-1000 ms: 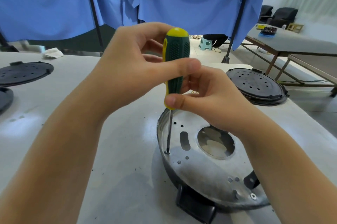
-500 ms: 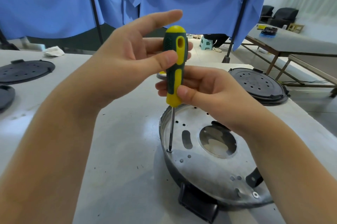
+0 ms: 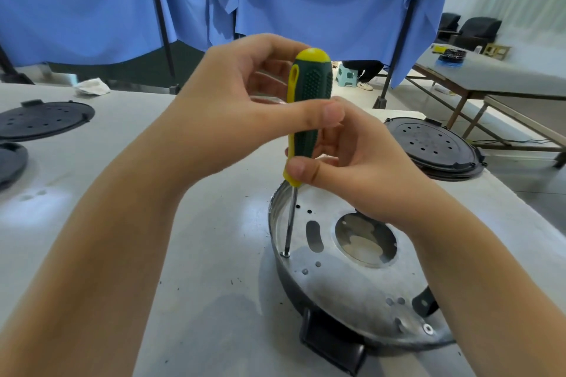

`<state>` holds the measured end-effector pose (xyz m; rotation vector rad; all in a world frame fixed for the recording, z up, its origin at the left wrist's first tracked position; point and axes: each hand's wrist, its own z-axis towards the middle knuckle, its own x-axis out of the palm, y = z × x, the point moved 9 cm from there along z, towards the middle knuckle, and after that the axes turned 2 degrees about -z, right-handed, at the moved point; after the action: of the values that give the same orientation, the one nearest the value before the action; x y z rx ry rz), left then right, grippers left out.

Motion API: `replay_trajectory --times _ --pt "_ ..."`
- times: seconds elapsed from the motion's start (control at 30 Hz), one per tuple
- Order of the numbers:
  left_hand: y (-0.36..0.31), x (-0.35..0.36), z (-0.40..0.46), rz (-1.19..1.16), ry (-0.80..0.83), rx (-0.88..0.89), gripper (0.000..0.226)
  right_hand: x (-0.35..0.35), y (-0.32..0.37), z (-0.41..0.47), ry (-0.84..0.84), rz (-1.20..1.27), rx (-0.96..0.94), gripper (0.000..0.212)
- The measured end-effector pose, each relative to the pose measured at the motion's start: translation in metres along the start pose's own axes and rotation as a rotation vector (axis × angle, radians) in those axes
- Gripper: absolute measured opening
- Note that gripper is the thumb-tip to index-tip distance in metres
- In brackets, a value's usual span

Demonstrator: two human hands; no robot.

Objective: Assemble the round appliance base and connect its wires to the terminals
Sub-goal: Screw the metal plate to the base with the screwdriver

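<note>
A round appliance base [image 3: 352,287], a silver metal plate in a dark shell with a large centre hole, lies on the table in front of me. A green and yellow screwdriver [image 3: 309,100] stands upright, its tip on a screw [image 3: 286,254] at the plate's left rim. My left hand [image 3: 232,107] grips the upper handle, thumb across its front. My right hand [image 3: 352,159] pinches the yellow lower end of the handle. No wires or terminals show.
The grey table [image 3: 183,254] carries black round covers at far left [image 3: 43,119] and left edge [image 3: 9,162], and another cover [image 3: 435,146] at the right. A crumpled cloth [image 3: 92,87] lies at the back. Blue curtains hang behind; a second table [image 3: 490,76] stands at far right.
My left hand's fingers, spread half a second ago, have curled back around the handle. The handle has turned about its axis. The tip stays on the same screw.
</note>
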<state>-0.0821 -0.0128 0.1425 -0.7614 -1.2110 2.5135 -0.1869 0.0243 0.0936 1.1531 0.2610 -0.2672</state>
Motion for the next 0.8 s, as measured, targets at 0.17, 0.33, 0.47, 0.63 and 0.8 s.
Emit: replay_trajectory --times 0.17,0.33,0.47,0.63,0.8 --pt "-0.002 -0.001 -0.001 -0.049 -0.046 0.026 0.048 -0.002 -0.004 0.001 -0.03 -0.01 0.027 0.059" --pt "-0.004 0.006 0.0 -0.067 0.035 0.064 0.04 0.001 -0.01 0.001 0.001 0.052 0.068 0.053" --pt "0.0 0.0 0.001 -0.088 0.07 0.051 0.045 0.008 -0.009 -0.001 0.086 0.235 0.096 0.038" --pt "0.005 0.001 0.0 -0.184 0.142 0.034 0.057 0.006 -0.007 -0.001 0.091 0.166 0.071 0.032" --pt "0.009 0.011 -0.002 -0.314 0.27 0.002 0.05 0.001 -0.001 -0.001 0.036 0.085 0.032 0.031"
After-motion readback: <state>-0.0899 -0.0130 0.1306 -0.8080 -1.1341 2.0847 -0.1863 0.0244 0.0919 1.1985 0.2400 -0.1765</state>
